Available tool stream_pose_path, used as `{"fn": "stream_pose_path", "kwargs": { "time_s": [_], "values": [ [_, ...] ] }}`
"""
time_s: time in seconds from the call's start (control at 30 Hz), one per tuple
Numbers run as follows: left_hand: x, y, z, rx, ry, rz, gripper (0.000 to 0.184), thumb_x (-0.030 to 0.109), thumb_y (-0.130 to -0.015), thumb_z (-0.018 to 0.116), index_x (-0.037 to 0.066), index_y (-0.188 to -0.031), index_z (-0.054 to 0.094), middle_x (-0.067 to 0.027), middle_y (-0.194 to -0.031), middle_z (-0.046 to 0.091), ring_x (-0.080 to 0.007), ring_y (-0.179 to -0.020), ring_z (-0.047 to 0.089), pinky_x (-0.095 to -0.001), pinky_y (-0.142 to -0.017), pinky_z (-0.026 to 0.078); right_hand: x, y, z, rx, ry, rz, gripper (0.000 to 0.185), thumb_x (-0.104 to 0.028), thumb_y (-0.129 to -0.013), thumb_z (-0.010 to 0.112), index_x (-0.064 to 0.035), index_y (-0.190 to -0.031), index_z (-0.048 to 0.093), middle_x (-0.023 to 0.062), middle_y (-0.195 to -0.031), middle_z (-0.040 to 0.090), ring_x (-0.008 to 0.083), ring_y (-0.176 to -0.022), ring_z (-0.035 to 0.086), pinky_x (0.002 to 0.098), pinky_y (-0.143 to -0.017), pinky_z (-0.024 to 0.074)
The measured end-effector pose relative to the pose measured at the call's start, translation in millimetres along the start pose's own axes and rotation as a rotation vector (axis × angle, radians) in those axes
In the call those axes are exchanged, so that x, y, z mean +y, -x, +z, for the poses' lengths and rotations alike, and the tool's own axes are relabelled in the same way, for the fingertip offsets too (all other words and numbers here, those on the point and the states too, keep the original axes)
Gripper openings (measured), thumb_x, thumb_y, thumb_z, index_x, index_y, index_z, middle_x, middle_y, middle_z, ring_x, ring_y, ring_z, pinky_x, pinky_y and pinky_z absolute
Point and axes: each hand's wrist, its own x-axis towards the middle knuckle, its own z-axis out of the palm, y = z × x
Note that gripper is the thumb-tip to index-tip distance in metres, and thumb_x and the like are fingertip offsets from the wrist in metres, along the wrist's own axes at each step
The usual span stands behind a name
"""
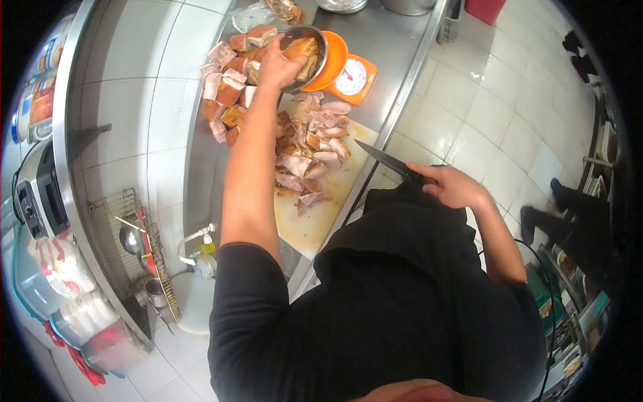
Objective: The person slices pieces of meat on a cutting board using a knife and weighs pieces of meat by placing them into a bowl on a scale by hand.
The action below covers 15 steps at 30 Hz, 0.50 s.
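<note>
At the left, a metal shelf (65, 164) runs along the tiled wall. Next, on the steel desk (395, 67), lies a heap of meat chunks (232, 82), pale on some faces and brown on others. The left hand (278, 65) is just right of the heap, at a steel bowl (316, 35) that has browned meat (303, 51) in it; its fingers are partly hidden, so I cannot tell whether that grip is apart or clamped on a piece. Below the bowl, cut pieces (315, 154) cover the upper part of a white board (305, 231). An orange bowl (339, 55) sits beside the steel one, touching or nearly so, with an orange scale (351, 78) to its right. Farther right, the right hand (452, 185) is clamped on the handle of a knife (385, 159), blade held clear of the meat.

The step in hand seems to be handling meat at the bowl, between cuts. A next move calls for a sure left grip, with the blade kept away from those fingers.
</note>
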Motion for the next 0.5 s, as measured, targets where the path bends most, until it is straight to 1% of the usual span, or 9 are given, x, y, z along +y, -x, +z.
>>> {"fn": "stream_pose_path", "kwargs": {
  "time_s": [0.03, 0.07, 0.13, 0.17, 0.27, 0.3, 0.4, 0.5],
  "values": [
    [-6, 1, -2, -0.011, 0.142, -0.076, 0.089, 0.031, -0.076, 0.083, 0.003, -0.151, 0.045, -0.0205, -0.122, 0.072, -0.0282, -0.112, 0.071, -0.0387, -0.099, 0.054, -7, -2, -2, -0.016, 0.009, 0.012, 0.070, -0.008, -0.096, 0.065, -0.0258, -0.161, 0.042, 0.0232, -0.127, 0.070, 0.0405, -0.111, 0.069, 0.0444, -0.100, 0.0523],
    [-14, 5, -5, -0.007, 0.243, -0.112, 0.088, 0.029, -0.077, 0.083, 0.003, -0.151, 0.044, -0.0186, -0.118, 0.072, -0.0256, -0.108, 0.070, -0.0374, -0.096, 0.055, -12, -4, -3, -0.034, 0.019, 0.023, 0.071, -0.008, -0.096, 0.065, -0.0260, -0.161, 0.042, 0.0231, -0.127, 0.070, 0.0409, -0.112, 0.069, 0.0445, -0.101, 0.0521],
    [2, 23, -25, 0.015, 0.445, -0.182, 0.086, 0.025, -0.078, 0.083, 0.003, -0.151, 0.044, -0.0150, -0.108, 0.073, -0.0203, -0.099, 0.070, -0.0346, -0.088, 0.055, -17, -14, -2, -0.085, 0.022, -0.001, 0.071, -0.009, -0.096, 0.066, -0.0265, -0.161, 0.042, 0.0226, -0.128, 0.070, 0.0411, -0.112, 0.069, 0.0447, -0.101, 0.0520],
    [-11, 26, -27, 0.072, 0.487, -0.187, 0.081, 0.018, -0.081, 0.081, 0.004, -0.151, 0.043, -0.0123, -0.106, 0.070, -0.0171, -0.097, 0.067, -0.0327, -0.086, 0.053, -20, -21, -1, -0.117, 0.027, -0.015, 0.071, -0.009, -0.096, 0.066, -0.0268, -0.161, 0.042, 0.0224, -0.128, 0.070, 0.0412, -0.112, 0.068, 0.0449, -0.101, 0.0519],
    [7, 75, -62, 0.202, 0.821, -0.132, 0.072, 0.010, -0.087, 0.074, 0.003, -0.153, 0.044, -0.0134, -0.129, 0.066, -0.0229, -0.113, 0.066, -0.0377, -0.097, 0.054, -23, -51, 16, -0.183, 0.076, -0.203, 0.071, -0.009, -0.097, 0.066, -0.0272, -0.161, 0.042, 0.0238, -0.127, 0.070, 0.0426, -0.112, 0.068, 0.0452, -0.101, 0.0518],
    [-5, 88, -69, 0.191, 0.985, -0.149, 0.068, 0.012, -0.087, 0.076, 0.004, -0.148, 0.047, -0.0123, -0.121, 0.064, -0.0206, -0.110, 0.064, -0.0348, -0.096, 0.051, -35, -61, 21, -0.244, 0.083, -0.202, 0.071, -0.010, -0.096, 0.066, -0.0266, -0.160, 0.042, 0.0258, -0.127, 0.069, 0.0435, -0.113, 0.067, 0.0453, -0.102, 0.0513],
    [-25, 145, -91, 0.296, 1.223, -0.142, 0.060, 0.011, -0.091, 0.070, 0.004, -0.147, 0.048, -0.0118, -0.130, 0.060, -0.0215, -0.118, 0.061, -0.0354, -0.100, 0.050, -51, -110, 52, -0.446, 0.227, -0.250, 0.071, -0.012, -0.096, 0.067, -0.0257, -0.160, 0.042, 0.0260, -0.130, 0.068, 0.0431, -0.117, 0.066, 0.0455, -0.104, 0.0503],
    [-48, 221, -106, 0.393, 1.255, -0.242, 0.056, 0.008, -0.091, 0.064, 0.004, -0.145, 0.050, -0.0118, -0.139, 0.055, -0.0224, -0.124, 0.058, -0.0363, -0.105, 0.049, -47, -154, 99, -0.546, 0.299, -0.351, 0.070, -0.014, -0.096, 0.066, -0.0247, -0.160, 0.042, 0.0257, -0.131, 0.067, 0.0430, -0.120, 0.065, 0.0456, -0.106, 0.0494]
  ]
}}
